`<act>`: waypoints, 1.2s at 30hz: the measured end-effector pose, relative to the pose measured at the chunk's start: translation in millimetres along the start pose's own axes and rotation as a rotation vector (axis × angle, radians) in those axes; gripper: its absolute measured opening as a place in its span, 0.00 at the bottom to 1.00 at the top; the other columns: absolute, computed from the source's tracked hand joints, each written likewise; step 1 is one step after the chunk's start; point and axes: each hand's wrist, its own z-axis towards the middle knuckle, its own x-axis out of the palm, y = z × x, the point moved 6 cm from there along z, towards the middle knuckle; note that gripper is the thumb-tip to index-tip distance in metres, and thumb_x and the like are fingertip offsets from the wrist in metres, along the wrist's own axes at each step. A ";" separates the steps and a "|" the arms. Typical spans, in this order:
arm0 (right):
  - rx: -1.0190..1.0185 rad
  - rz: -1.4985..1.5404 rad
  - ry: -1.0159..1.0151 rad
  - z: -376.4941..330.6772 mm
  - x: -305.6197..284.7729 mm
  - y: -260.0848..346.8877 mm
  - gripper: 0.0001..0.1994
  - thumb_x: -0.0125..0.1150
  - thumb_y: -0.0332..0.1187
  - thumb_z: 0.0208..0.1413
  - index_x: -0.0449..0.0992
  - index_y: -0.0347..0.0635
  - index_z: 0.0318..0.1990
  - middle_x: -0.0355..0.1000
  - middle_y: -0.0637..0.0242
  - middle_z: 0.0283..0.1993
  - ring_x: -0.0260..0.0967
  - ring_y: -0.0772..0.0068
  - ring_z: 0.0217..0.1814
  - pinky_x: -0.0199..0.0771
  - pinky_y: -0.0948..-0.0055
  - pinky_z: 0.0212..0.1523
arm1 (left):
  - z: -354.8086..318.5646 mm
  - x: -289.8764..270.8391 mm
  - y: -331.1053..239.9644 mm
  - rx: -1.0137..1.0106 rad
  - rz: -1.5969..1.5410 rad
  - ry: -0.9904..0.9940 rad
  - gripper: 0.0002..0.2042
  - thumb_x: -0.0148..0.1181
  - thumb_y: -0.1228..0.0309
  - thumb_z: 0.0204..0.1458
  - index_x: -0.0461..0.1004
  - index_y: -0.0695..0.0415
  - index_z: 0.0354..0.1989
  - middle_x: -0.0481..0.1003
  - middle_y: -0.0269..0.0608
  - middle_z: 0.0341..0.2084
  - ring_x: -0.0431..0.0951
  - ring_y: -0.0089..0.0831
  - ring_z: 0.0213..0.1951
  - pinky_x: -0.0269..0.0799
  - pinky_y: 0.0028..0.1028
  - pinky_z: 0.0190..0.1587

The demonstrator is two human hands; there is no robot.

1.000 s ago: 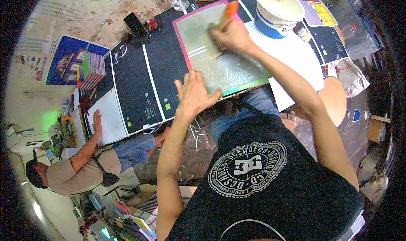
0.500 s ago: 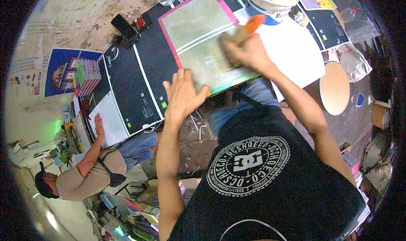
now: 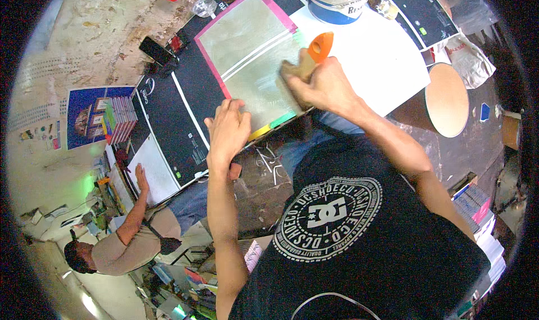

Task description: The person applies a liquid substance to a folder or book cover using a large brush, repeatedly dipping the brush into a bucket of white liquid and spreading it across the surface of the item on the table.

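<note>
A wide paintbrush [image 3: 309, 63] with an orange handle tip is gripped in my right hand [image 3: 332, 83]. Its blurred bristle end meets the right side of a grey, wet-looking rectangular sheet [image 3: 238, 39] edged in pink, with white stripes across its middle. Yellow and green strips show along the sheet's near edge. At the near-left corner, my left hand [image 3: 228, 130] rests with bent fingers on the sheet and its thumb apart; nothing is visibly held in it.
A white-and-blue bucket [image 3: 339, 3] stands beyond a large white sheet [image 3: 370, 56]. Black printed panels [image 3: 193, 95] cover the table. A phone [image 3: 156, 51] and stacked books [image 3: 120, 119] lie left. A co-worker [image 3: 126, 247] rests a hand on white paper [image 3: 150, 171]. A round-topped stool [image 3: 447, 100] stands right.
The brush has moved along the sheet's right side, its handle now turned more upright. My left hand's fingers have bent more at the corner. The whole view has shifted slightly.
</note>
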 end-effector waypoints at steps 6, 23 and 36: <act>0.053 -0.182 -0.211 -22.9 -122.4 -65.6 0.13 0.63 0.37 0.51 0.73 0.34 0.30 0.71 0.66 0.25 0.67 0.76 0.29 0.68 0.72 0.31 | 7.3 4.5 15.5 0.034 -0.097 -0.008 0.18 0.50 0.60 0.53 0.74 0.58 0.47 0.71 0.47 0.48 0.69 0.43 0.54 0.58 0.48 0.54; -0.195 -0.011 -0.102 159.9 108.7 61.3 0.21 0.58 0.52 0.49 0.77 0.40 0.34 0.76 0.50 0.28 0.76 0.48 0.32 0.75 0.56 0.38 | 74.5 -7.1 18.4 -0.038 0.107 -0.071 0.41 0.66 0.42 0.33 0.69 0.65 0.50 0.68 0.52 0.49 0.68 0.47 0.54 0.62 0.52 0.52; -0.341 -0.387 -0.232 152.6 -29.1 7.2 0.15 0.61 0.43 0.49 0.77 0.43 0.39 0.73 0.55 0.23 0.74 0.53 0.25 0.74 0.59 0.30 | 70.4 -8.8 22.8 -0.043 0.033 -0.061 0.42 0.67 0.41 0.33 0.66 0.63 0.51 0.67 0.49 0.49 0.67 0.47 0.55 0.60 0.55 0.52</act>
